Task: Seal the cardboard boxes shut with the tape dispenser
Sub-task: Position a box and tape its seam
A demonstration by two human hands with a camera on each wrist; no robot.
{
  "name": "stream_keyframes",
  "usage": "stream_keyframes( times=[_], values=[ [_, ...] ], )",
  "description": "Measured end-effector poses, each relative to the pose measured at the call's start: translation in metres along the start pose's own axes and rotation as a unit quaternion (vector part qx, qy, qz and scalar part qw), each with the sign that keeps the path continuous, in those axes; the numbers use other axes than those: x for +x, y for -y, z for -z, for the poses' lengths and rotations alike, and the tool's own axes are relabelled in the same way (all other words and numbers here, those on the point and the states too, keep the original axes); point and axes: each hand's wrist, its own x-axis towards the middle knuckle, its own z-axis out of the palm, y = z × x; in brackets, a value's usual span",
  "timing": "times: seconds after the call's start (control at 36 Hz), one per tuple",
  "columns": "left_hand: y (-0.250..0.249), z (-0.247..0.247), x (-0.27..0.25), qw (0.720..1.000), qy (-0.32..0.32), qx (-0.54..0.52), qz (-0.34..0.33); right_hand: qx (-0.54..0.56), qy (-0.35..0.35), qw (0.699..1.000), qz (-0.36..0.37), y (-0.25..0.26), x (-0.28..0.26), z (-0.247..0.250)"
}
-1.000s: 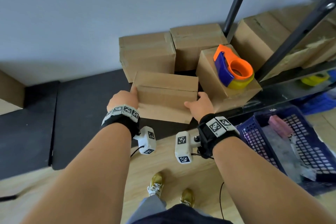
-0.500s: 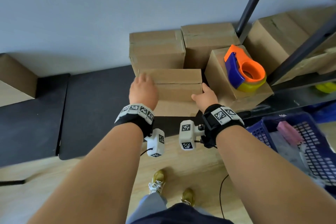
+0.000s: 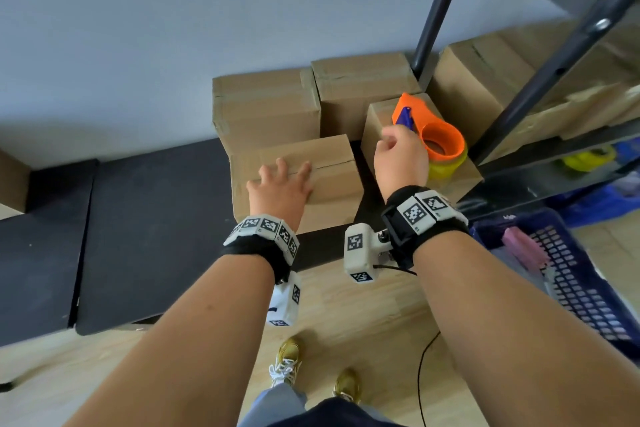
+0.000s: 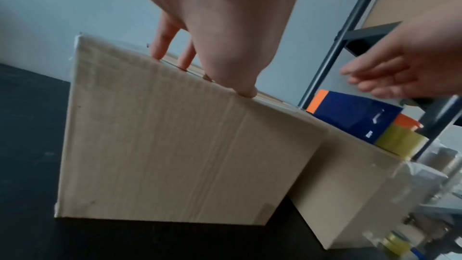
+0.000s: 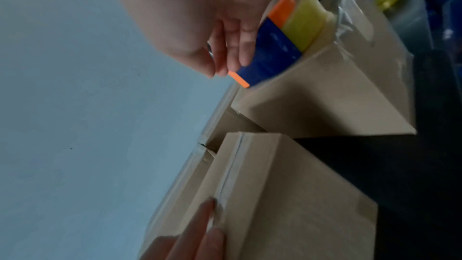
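Observation:
A cardboard box (image 3: 332,163) (image 4: 175,145) (image 5: 287,195) stands on the black mat, its top flaps folded down with the seam showing. My left hand (image 3: 280,184) (image 4: 225,46) lies on its top near the front edge, fingers spread and straight, pressing the flaps. The orange and blue tape dispenser (image 3: 441,139) (image 4: 355,118) (image 5: 272,54) with a yellow roll sits on a second box (image 3: 375,121) just to the right. My right hand (image 3: 398,156) (image 5: 225,46) is at the dispenser's blue handle, fingers fairly straight and not closed round it.
Two taped boxes (image 3: 266,104) (image 3: 360,87) stand against the wall behind. A black metal shelf post (image 3: 436,10) rises at the right, with more boxes (image 3: 485,80) on the shelf. A blue basket (image 3: 571,274) sits on the wooden floor at the right.
My right hand left the front box's right side and moved up and right to the dispenser. My left hand shifted from the box's left side onto its top.

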Motion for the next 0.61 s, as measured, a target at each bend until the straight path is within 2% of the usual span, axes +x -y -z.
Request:
stream_keyframes(
  times=[0.11, 0.19, 0.36, 0.53, 0.61],
  values=[
    [-0.021, 0.002, 0.001, 1.0, -0.006, 0.008, 0.021, -0.067, -0.038, 0.997, 0.024, -0.009, 0.019, 0.017],
    [-0.029, 0.003, 0.006, 0.999, -0.015, -0.018, 0.04, -0.153, 0.0, 0.988, 0.001, -0.019, 0.028, 0.026],
    [-0.035, 0.011, 0.012, 0.996, -0.005, -0.055, 0.066, -0.238, 0.073, 0.967, -0.045, -0.035, 0.036, 0.027],
    [-0.031, 0.018, 0.017, 0.991, -0.023, -0.094, 0.089, -0.256, 0.098, 0.961, -0.032, -0.035, 0.036, 0.028],
    [-0.026, 0.023, 0.022, 0.99, -0.03, -0.116, 0.077, -0.236, 0.097, 0.967, -0.02, -0.031, 0.037, 0.031]
  ],
)
